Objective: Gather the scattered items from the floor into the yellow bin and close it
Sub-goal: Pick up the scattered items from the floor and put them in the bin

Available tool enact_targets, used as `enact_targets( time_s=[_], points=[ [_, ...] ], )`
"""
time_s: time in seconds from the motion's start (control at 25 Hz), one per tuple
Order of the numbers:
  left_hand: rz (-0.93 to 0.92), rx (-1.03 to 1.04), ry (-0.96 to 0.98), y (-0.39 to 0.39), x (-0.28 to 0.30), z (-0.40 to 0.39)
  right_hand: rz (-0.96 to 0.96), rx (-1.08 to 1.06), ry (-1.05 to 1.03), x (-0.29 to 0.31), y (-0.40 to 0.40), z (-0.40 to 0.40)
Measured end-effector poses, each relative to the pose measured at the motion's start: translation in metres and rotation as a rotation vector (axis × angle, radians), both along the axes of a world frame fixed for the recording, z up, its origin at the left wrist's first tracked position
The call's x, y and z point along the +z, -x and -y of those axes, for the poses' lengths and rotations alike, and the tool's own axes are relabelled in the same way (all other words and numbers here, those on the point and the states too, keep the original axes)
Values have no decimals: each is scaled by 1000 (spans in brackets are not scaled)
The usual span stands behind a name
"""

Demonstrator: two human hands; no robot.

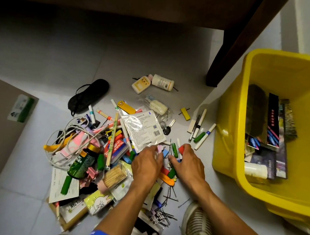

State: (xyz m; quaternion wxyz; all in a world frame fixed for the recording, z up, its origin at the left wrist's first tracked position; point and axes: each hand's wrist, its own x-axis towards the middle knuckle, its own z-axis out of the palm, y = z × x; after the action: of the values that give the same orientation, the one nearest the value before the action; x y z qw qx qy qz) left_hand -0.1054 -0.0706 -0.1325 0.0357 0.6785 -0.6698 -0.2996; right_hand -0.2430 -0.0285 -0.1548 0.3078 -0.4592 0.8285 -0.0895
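- Yellow bin [238,120] at right, open, no lid on it; books and a white bottle [255,171] already inside.
- Scattered pile [100,150] on floor tiles, centre-left, just left of the bin.
- Left hand [146,165] palm down on near-right edge of pile, fingers curled over small pink and blue pieces; actual grip hidden, cannot tell.
- Right hand [188,161] just beside it, fingers curled round small stuff, red piece [181,149] at the fingertips, green marker [174,149] touching the fingers.
- Both hands nearly touching, raking the same cluster.
- Foil pouch [143,129] just far of left hand, flat on pile.
- Dark green bottle [82,161], gold cap, lying tilted at left of pile; white cable [62,140] looped beside it.
- Toothpick bundle [114,175] near left forearm.
- Loose markers [201,129] between pile and bin.
- Two small bottles [152,83] farther out; black eye mask [88,95] far left.
- Hairpins [167,205] near, between forearms; shoe [198,222] at near right.
- Dark table leg [221,58] far of bin.
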Motion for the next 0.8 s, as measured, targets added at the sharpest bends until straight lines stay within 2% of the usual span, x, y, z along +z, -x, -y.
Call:
enact_targets(
  time_s=[0.12,0.28,0.36,0.44,0.52,0.64,0.72,0.8],
  points=[
    [89,-55,41,-4,4,2,-121,114,-26,-8,-8,7],
    [118,33,21,-13,6,5,-79,112,-72,-7,-3,10],
    [124,47,16,-12,9,9,-126,118,-90,-5,-1,8],
    [136,-17,-3,-6,10,11,-197,167,-75,-2,-3,2],
    [153,-76,-40,2,11,9,-168,138,-56,0,-3,-2],
    [111,-39,-64,5,10,5,-175,104,-118,2,1,-9],
    [28,-3,-55,0,7,5,-247,137,-148,-1,4,-16],
    [-54,28,-58,-5,5,8,-237,145,-131,-2,6,-21]
  ],
)
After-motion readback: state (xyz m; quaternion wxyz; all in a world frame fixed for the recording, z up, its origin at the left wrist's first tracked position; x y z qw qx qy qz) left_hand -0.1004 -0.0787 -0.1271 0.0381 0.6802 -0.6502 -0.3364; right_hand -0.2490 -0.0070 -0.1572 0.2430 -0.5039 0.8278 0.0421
